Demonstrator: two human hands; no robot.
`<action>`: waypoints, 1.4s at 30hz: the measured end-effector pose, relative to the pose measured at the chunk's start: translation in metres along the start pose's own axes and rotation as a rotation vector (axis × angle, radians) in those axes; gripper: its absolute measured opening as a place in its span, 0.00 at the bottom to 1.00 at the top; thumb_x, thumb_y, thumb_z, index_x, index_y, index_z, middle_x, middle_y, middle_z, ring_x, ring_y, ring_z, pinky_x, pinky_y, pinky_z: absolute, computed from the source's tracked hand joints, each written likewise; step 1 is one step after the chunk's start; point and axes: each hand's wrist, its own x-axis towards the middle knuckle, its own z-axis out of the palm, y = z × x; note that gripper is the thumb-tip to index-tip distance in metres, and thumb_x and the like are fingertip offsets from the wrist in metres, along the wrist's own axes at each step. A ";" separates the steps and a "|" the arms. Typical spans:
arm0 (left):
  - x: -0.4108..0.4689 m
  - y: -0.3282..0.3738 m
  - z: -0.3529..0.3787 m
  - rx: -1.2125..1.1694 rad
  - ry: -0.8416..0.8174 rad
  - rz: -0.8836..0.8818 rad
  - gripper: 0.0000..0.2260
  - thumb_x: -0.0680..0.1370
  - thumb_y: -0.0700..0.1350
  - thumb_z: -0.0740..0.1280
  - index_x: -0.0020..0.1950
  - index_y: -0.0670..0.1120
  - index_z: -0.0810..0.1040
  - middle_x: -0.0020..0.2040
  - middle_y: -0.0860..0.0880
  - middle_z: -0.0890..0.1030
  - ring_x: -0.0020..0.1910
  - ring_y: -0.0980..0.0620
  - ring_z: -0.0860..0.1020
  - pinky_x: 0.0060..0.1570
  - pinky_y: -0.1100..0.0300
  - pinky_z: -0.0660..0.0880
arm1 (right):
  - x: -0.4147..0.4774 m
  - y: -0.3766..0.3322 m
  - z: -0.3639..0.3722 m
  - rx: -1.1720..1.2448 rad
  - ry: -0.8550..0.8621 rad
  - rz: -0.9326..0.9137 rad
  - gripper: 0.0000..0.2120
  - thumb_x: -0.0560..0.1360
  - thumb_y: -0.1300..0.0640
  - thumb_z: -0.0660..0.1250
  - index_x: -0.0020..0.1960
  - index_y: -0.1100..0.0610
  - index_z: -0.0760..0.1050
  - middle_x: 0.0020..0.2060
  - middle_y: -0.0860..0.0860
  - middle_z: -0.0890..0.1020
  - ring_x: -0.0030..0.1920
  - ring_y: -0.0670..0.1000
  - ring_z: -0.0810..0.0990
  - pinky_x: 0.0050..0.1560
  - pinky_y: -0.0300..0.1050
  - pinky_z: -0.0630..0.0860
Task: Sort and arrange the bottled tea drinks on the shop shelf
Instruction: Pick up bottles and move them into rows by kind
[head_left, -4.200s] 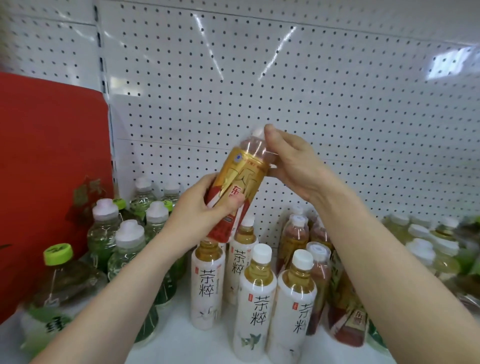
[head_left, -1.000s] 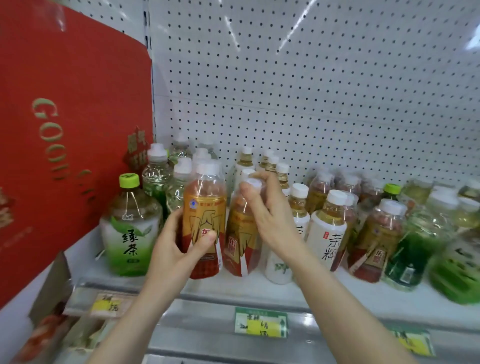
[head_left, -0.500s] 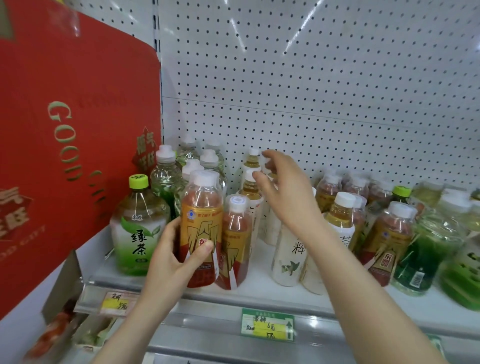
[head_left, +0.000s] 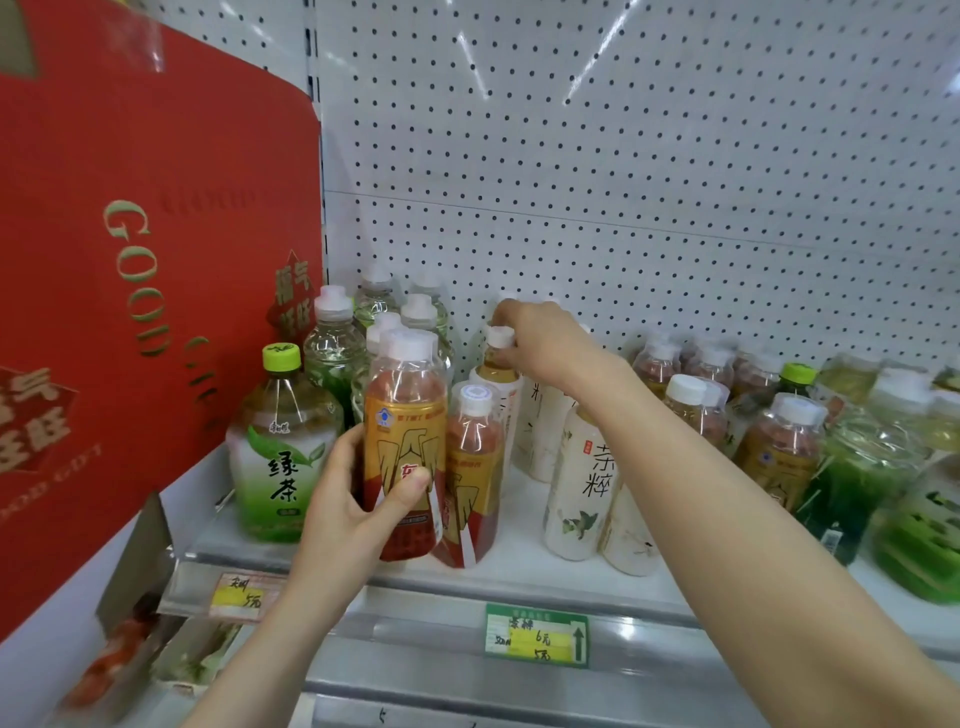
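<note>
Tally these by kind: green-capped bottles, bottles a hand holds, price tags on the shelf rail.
Green-capped bottles: 2
Held bottles: 2
Price tags: 2
Total: 6

White shelf (head_left: 519, 569). Left end: lime-capped green tea bottle (head_left: 283, 452), clear white-capped bottles (head_left: 335, 353) behind. Front centre: two red-gold bottles (head_left: 472, 467), touching. Beside them white-label bottles (head_left: 582, 483). Right end: green bottles (head_left: 857, 483). Price tags (head_left: 537, 636) on front rail (head_left: 415, 629).

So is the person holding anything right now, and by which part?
Yes. The left hand grips the gold-labelled bottle around its label; the right hand pinches a white-labelled bottle by its cap.
</note>
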 end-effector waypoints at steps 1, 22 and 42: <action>0.000 -0.001 -0.001 0.001 -0.002 -0.002 0.36 0.62 0.64 0.72 0.67 0.55 0.71 0.57 0.57 0.81 0.55 0.63 0.79 0.52 0.61 0.76 | -0.008 0.002 -0.002 -0.006 0.045 -0.011 0.24 0.77 0.48 0.68 0.71 0.54 0.68 0.59 0.57 0.79 0.56 0.59 0.78 0.49 0.47 0.74; -0.005 -0.003 0.001 -0.015 0.020 -0.043 0.38 0.61 0.65 0.72 0.69 0.57 0.69 0.60 0.58 0.79 0.59 0.58 0.78 0.57 0.54 0.76 | -0.051 0.024 0.007 -0.008 0.088 -0.191 0.26 0.65 0.50 0.80 0.59 0.46 0.74 0.50 0.46 0.73 0.47 0.50 0.74 0.47 0.46 0.67; 0.005 -0.005 0.000 -0.030 0.022 -0.032 0.30 0.60 0.65 0.73 0.60 0.65 0.70 0.54 0.68 0.80 0.53 0.66 0.79 0.50 0.62 0.75 | 0.073 0.018 -0.015 -0.028 -0.181 -0.031 0.29 0.69 0.46 0.78 0.67 0.51 0.76 0.58 0.50 0.81 0.52 0.50 0.78 0.51 0.44 0.75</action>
